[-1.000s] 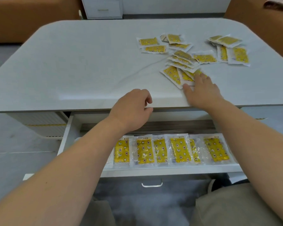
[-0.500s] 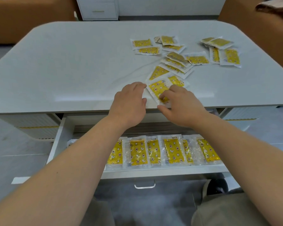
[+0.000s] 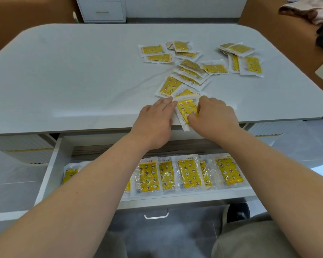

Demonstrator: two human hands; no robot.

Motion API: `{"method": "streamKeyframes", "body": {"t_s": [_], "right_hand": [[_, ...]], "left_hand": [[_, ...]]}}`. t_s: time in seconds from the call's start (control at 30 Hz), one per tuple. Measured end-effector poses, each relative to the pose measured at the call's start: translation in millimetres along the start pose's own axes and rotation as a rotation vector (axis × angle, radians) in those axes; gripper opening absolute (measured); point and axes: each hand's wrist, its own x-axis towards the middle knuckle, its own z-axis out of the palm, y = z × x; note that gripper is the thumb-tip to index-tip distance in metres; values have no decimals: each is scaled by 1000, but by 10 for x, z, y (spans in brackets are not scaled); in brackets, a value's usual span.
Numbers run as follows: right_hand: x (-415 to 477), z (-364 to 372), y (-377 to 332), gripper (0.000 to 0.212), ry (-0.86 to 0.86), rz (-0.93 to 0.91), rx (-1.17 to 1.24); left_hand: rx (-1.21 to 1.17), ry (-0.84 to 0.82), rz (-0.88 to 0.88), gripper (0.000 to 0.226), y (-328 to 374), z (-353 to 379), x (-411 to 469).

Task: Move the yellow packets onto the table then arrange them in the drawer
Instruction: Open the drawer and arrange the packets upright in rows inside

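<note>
- Yellow packets (image 3: 194, 69) lie scattered and partly overlapping on the right half of the white bench (image 3: 73, 81).
- Nearest packet (image 3: 186, 110) sits at the bench's near edge, its near end overhanging the drawer (image 3: 50, 172).
- Right hand (image 3: 214, 118) pinches that packet, thumb on its near part, curled fingers on its far end.
- Left hand (image 3: 153, 125) lies flat, fingers straight and together, tips touching the packet's left edge.
- Drawer stands open, a row of packets (image 3: 186, 174) side by side along its near wall.
</note>
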Motion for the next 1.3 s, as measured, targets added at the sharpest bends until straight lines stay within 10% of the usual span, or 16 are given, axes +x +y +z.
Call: {"method": "streamKeyframes", "body": {"t_s": [0.77,0.93,1.3], "right_hand": [[206,35,-6,90,-3,220,170],[204,55,-39,86,-26,202,277],[185,11,-117,48,27,183,624]], "left_hand": [[339,112,12,44,-111,-131,-88],[192,113,21,16,-176,-145,-166],[284,167,-45,37,-285,-175,-187]]}}
